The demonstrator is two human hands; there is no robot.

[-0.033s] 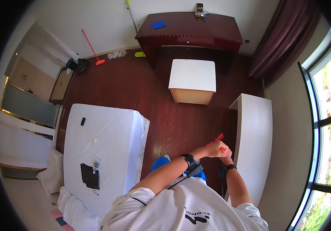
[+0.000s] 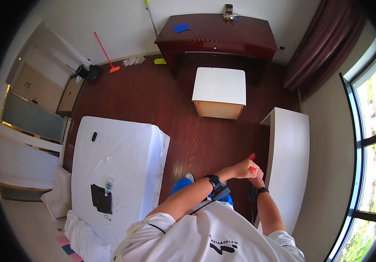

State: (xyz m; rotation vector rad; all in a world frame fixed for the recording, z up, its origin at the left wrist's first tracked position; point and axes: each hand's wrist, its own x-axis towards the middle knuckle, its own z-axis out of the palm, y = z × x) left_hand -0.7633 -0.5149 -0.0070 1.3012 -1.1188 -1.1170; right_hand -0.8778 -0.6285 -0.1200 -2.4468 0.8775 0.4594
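Note:
In front of my body, next to the white cabinet, my two hands meet. My left hand [image 2: 243, 169] is closed around a red item [image 2: 252, 170] that pokes out of the fist. More red shows just beyond the knuckles; the kind of thing is too small to make out. My right hand [image 2: 258, 176] presses against the left one, its fingers bent and partly hidden, and it seems to grip the same red item. Both wrists wear dark bands, and a black device hangs near the left one.
A bed [image 2: 124, 148] with a bottle [image 2: 109, 184] and dark cloth [image 2: 102, 200] stands left. Close on the right is the long white cabinet [image 2: 289, 161]. Ahead are a small white-topped cabinet [image 2: 219, 86], a dark desk [image 2: 216, 32] and a red-handled broom [image 2: 105, 50].
Less of the red item shows beyond my left fist than before. My hands stay together in nearly the same place.

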